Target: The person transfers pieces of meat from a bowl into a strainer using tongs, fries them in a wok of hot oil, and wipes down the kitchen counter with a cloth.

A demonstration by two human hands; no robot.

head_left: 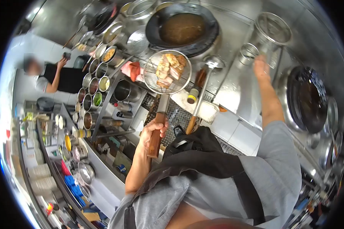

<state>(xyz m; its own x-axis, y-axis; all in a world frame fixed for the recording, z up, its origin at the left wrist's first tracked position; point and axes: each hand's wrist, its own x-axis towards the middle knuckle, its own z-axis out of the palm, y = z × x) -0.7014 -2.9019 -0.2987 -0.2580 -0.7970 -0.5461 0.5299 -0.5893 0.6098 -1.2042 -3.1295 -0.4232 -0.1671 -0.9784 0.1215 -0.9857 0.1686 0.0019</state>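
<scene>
from my feed, the left hand (155, 131) is wrapped round the wooden handle (154, 142) of a wire strainer (150, 70). the strainer is beyond that hand, its mesh bowl carrying browned pieces of food (170, 70), just near side of a big black wok (153, 32) with brown liquid in it. the right hand (261, 68) is stretched far out beside a small metal cup (249, 54); i cannot tell whether its fingers are spread, closed or touching anything. a round sieve (273, 28) sits beyond it, and a dark wok (307, 100) lies to its right. between the hands i see a long-handled ladle (214, 62) and a yellow-banded bottle (193, 96). farther left of the left hand are many metal pots (99, 70) and another person (49, 78).
</scene>
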